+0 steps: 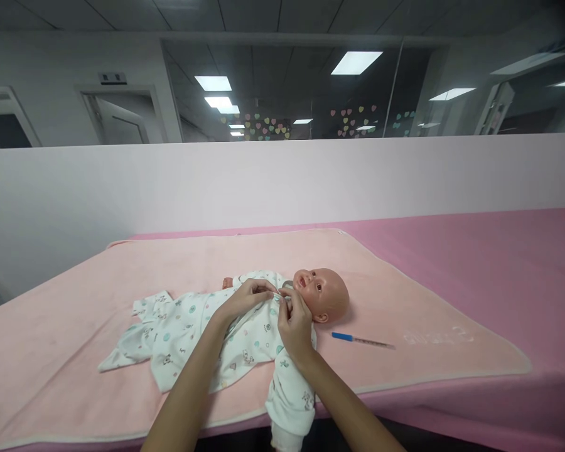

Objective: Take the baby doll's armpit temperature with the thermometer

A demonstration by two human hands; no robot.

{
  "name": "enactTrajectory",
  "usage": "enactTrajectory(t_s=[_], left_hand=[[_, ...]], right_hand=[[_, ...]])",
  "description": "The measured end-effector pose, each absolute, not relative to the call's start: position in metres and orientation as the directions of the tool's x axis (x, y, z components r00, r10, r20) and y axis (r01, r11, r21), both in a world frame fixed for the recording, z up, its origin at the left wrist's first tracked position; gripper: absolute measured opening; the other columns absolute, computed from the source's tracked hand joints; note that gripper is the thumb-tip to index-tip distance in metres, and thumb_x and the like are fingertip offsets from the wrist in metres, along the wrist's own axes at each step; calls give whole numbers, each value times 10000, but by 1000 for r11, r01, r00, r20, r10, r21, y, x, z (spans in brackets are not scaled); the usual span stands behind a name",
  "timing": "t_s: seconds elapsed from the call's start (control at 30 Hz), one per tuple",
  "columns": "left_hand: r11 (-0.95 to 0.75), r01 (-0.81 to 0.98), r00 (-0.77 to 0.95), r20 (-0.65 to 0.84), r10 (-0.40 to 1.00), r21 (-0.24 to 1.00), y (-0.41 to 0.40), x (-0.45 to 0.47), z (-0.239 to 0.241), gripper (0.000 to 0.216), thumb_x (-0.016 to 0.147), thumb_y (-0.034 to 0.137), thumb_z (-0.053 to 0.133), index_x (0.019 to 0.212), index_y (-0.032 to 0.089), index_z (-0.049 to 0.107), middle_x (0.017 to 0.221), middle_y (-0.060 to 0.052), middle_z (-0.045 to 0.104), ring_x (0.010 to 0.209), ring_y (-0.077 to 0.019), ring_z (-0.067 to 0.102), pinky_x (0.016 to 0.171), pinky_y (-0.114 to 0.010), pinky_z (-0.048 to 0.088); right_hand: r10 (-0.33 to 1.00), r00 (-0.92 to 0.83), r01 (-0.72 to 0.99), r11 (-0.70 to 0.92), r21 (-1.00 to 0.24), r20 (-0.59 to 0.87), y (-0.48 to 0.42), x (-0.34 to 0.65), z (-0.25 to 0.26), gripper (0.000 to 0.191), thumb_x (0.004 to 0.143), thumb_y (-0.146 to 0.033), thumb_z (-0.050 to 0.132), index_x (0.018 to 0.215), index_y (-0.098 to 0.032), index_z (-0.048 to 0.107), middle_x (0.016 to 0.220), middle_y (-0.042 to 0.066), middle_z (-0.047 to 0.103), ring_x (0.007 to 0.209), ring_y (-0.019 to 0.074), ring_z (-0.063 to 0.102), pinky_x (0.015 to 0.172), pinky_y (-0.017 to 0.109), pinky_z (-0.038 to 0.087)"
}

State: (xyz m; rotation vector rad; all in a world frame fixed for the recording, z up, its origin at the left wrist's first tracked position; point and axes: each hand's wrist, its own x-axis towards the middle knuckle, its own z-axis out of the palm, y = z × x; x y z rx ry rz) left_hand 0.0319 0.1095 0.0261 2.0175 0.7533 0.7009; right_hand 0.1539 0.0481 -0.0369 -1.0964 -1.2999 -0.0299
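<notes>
Baby doll point(332, 292) is lying on its back near the front edge of the bench point(522, 270), its head pointing toward the right end and its printed white gown point(245, 358) trailing toward the left end. Two hands are meeting at the gown's neckline, just below the doll's chin: the left hand point(252, 295) is keeping its fingers narrow, tips closing on the cloth, while the right hand point(295, 319) is pinching the same neckline between thumb and fingers. The doll's near sleeve point(289, 386) is hanging over the front edge, and its far fist point(228, 283) is showing beyond the gown. A blue-ended thermometer point(343, 337) is lying near the head, on its front-edge side, the thin stem pointing toward the right end. A peach blanket point(405, 314) is spreading beneath them. Beyond the back edge, a white partition point(282, 182) is standing, with heart-shaped stickers point(267, 122) dotting the glass above it
</notes>
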Motion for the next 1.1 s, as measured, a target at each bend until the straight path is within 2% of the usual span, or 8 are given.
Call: enactTrajectory(t_s=[0.33, 0.53, 0.67, 0.9, 1.1], left_hand=[[-431, 206, 677, 190, 711, 878, 110, 32, 26, 159, 720, 196, 501, 802, 159, 633, 775, -14, 595, 791, -156, 516, 729, -244, 387], [-389, 90, 648, 242, 722, 917, 111, 31, 23, 128, 725, 241, 565, 808, 151, 603, 766, -14, 569, 748, -135, 505, 687, -227, 381], [-389, 85, 641, 249, 726, 917, 112, 30, 21, 135, 730, 264, 574, 785, 145, 604, 758, -21, 568, 732, -134, 495, 676, -236, 374], [-350, 49, 637, 241, 733, 935, 113, 30, 20, 169, 718, 270, 608, 828, 141, 602, 775, -24, 583, 750, -133, 520, 695, -237, 374], [-317, 12, 652, 233, 722, 948, 111, 30, 20, 267, 716, 289, 636, 939, 159, 566, 758, -19, 604, 711, -116, 525, 678, -223, 376]], right_hand=[[558, 380, 559, 497, -664, 738, 48, 152, -35, 164, 863, -240, 401, 877, -167, 547, 665, 17, 572, 536, 122, 515, 512, 227, 393], [529, 378, 567, 517, -641, 760, 49, 153, -37, 198, 865, -215, 387, 845, -171, 579, 679, 25, 580, 569, 129, 519, 530, 232, 401], [531, 373, 558, 527, -641, 761, 50, 154, -37, 228, 865, -204, 381, 861, -169, 606, 717, 39, 602, 599, 135, 531, 546, 236, 414], [523, 360, 548, 552, -629, 773, 50, 154, -36, 242, 847, -171, 385, 885, -165, 624, 750, 51, 616, 639, 142, 550, 581, 247, 438], [520, 349, 541, 568, -620, 780, 49, 154, -35, 247, 828, -158, 390, 881, -167, 632, 760, 52, 621, 656, 145, 563, 599, 254, 454]])
